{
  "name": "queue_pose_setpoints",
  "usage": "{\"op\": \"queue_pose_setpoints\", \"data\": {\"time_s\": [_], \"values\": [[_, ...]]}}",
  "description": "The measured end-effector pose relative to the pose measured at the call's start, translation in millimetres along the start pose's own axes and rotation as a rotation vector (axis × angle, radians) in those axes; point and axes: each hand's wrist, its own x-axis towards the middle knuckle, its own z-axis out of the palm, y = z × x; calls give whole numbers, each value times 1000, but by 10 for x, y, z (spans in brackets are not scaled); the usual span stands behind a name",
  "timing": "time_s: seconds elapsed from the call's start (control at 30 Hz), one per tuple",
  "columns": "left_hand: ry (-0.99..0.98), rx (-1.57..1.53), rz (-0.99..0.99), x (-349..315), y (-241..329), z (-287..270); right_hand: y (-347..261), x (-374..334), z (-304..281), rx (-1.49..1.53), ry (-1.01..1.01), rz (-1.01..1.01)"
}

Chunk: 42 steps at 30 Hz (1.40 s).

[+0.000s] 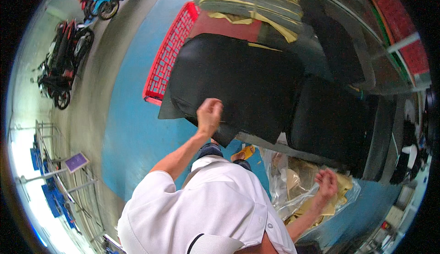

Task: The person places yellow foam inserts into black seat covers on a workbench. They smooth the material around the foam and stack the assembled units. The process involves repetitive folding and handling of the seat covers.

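A large black sheet of leather-like material lies on the work surface in front of me. Over its near left part is my left hand, fingers bent and pressed together; whether anything is between them is hidden. My right hand is low on the right, its fingers loosely curled and a little apart, with nothing visible in them. Below and beside that hand lies a clear plastic bag with yellowish cut pieces. A second black stack sits to the right of the sheet.
A red plastic crate stands behind the sheet's left edge. Bundled grey and yellow sheets are piled at the far side. Motorbikes are parked far left, above a metal rack. The floor is blue.
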Motion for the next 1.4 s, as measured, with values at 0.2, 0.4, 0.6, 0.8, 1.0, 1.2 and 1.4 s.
{"op": "queue_pose_setpoints", "data": {"time_s": [0.2, 0.4, 0.6, 0.8, 1.0, 1.2, 1.4], "values": [[542, -719, -623, 316, -387, -995, 9, 196, 2018, -627, -523, -362], [388, -1016, -857, 81, -454, -1061, 446, 276, 2974, -1001, -719, -672], [411, -956, -904, 193, -406, -1025, 406, 188, 3094, -1143, -779, -624], [238, -550, -820, 454, -274, -910, 361, 190, 3074, -1126, -796, -603], [345, -90, -473, 595, -267, -731, 394, 217, 3028, -929, -770, -533], [757, 57, -291, 822, -648, -840, 608, 29, 2513, -838, -112, -425], [488, 254, -234, 1109, -719, -1202, 820, 94, 2173, -707, 76, -58]]}}
